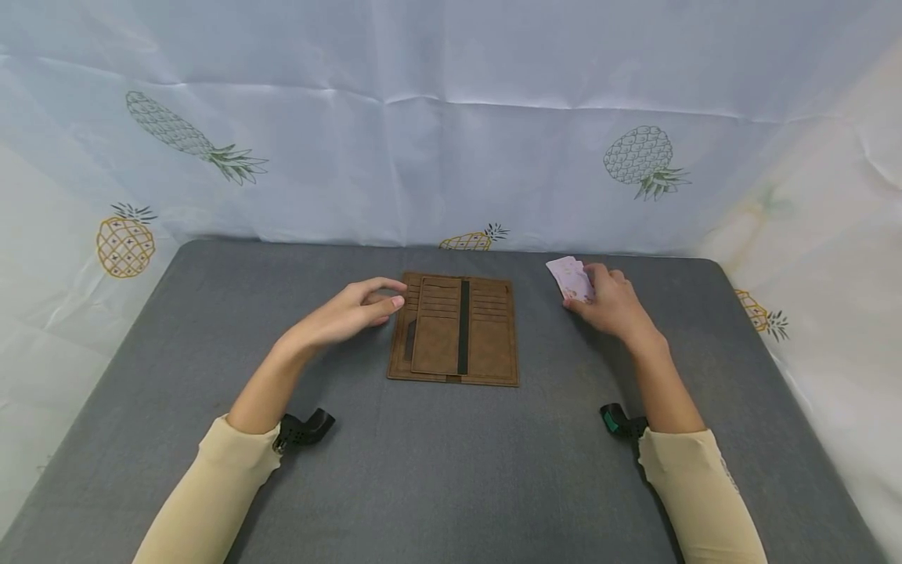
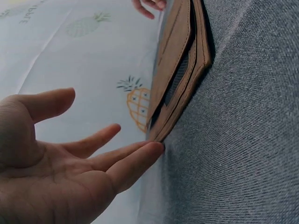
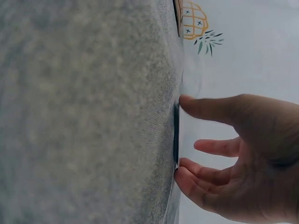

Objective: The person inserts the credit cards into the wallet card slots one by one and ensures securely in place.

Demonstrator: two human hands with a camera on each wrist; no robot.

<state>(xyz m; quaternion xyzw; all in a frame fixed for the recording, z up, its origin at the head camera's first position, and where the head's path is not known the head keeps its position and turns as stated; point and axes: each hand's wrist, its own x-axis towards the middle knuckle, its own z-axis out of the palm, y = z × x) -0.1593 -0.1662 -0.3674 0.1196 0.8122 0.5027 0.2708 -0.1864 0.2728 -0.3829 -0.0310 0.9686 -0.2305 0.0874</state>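
A brown wallet (image 1: 440,333) lies unfolded on the grey table, its card slots and a dark central strip showing. My left hand (image 1: 352,311) is at the wallet's left edge with fingers loosely extended. In the left wrist view, fingertips of that hand (image 2: 70,163) meet or nearly meet the corner of the wallet (image 2: 177,88); contact is hard to confirm. Right of the wallet lies a small, slightly fanned stack of pink printed cards (image 1: 571,278). My right hand (image 1: 613,304) holds this stack by its edges, thumb on one side and fingers on the other, low against the table.
The grey table (image 1: 451,470) meets a pale curtain (image 1: 451,172) printed with pineapples along its back edge. Similar cloth hangs at the left and right sides. A black wrist device (image 1: 306,428) sits on the left wrist, another (image 1: 623,423) on the right.
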